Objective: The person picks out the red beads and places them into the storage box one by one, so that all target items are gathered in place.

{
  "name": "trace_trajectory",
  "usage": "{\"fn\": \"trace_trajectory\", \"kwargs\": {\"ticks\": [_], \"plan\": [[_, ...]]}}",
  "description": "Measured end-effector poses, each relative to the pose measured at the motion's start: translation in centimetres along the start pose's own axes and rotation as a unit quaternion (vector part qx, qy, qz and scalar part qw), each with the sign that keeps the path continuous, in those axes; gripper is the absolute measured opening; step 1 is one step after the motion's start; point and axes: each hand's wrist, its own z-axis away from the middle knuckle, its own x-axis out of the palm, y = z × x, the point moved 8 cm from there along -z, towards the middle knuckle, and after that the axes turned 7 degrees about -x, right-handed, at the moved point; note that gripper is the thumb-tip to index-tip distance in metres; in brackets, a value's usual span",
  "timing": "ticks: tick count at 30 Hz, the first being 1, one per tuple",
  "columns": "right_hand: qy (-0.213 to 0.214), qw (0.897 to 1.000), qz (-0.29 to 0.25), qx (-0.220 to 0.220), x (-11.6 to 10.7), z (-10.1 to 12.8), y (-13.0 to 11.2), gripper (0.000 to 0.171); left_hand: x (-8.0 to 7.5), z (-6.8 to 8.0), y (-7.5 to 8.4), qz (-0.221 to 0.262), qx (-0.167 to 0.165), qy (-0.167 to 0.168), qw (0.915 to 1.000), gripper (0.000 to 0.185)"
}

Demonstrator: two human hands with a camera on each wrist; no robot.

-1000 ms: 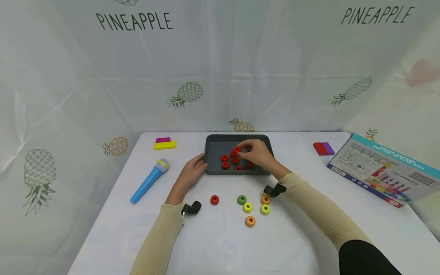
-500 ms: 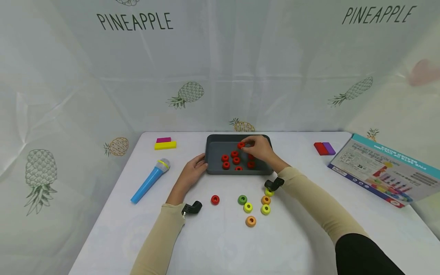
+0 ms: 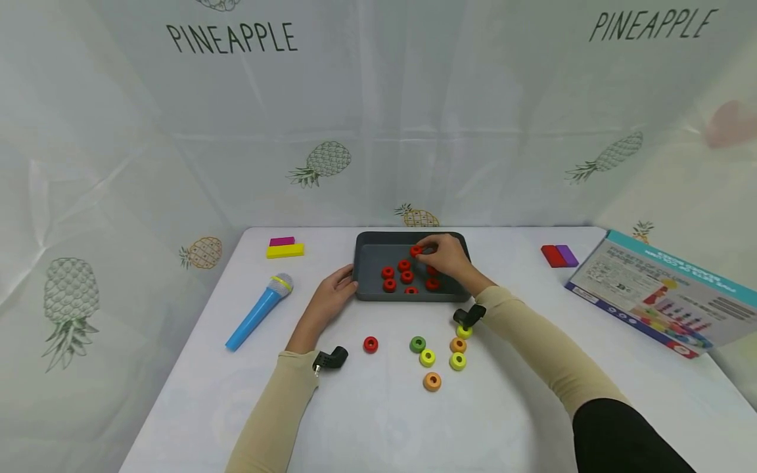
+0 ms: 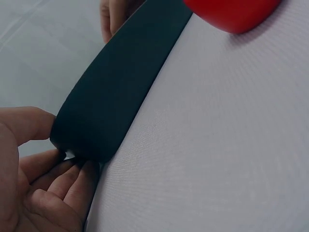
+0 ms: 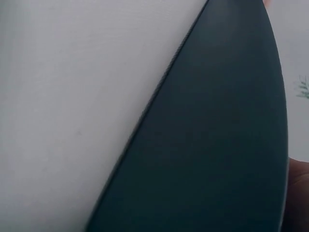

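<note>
Fingers of the right hand pinch a red ring, seemingly, at their 9 o'clock over the grey tray. The left hand curls round the tray's near-left corner.

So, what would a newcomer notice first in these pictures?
Probably the dark tray at the table's middle, full of red rings, where the right hand pinches a red ring and the left hand holds the tray's corner. Then the blue toy microphone at left.

Right wrist view: only the dark tray wall and table fill the frame; right hand cut off at edge. Left wrist view: 1 red ring cropped by top edge. Box print too small to read.
</note>
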Motion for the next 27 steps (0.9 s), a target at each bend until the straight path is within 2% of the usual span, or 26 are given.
{"fn": "trace_trajectory", "kwargs": {"ticks": [10, 18, 27], "plan": [[-0.005, 1.000, 0.024, -0.008, 0.8, -0.5, 0.2, 0.032, -0.1, -0.2, -0.3, 0.000, -0.003, -0.002, 1.0000, 0.056], [-0.009, 0.998, 0.055, -0.042, 1.4, -0.6, -0.3, 0.031, -0.2, -0.2, 0.0, 0.002, -0.002, -0.003, 1.0000, 0.056], [-0.013, 0.997, 0.064, -0.031, 1.8, -0.2, -0.1, 0.032, -0.2, -0.1, 0.1, 0.001, -0.008, -0.002, 1.0000, 0.056]]}}
